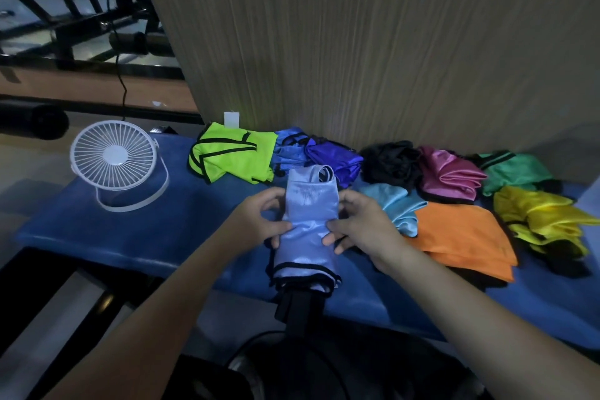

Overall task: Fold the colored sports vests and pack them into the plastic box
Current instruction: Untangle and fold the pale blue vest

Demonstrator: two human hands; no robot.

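— Fingers of both hands are curled in, pinching the sides of the pale blue vest [310, 221] at its middle: left hand [264, 217] on one edge, right hand [358, 226] on the other.

— And the vest itself?

— Centre of the frame, lying lengthwise on the blue bench [130, 230], black-trimmed hem hanging over the near edge, a strap loop poking up at the far end. It looks narrowed into a strip already.

— So the next fold goes end to end?

— I'd guess so. Best to keep the side edges tucked square while bringing the hem up, since that slippery fabric will probably slide open if either hand lets go early.

— Where's the plastic box?

— Can't see it anywhere. The rest wait behind: lime vest [232, 156] at upper centre, orange vest [461, 237] and yellow vest [545, 217] at right. White fan [113, 156] sits at left.
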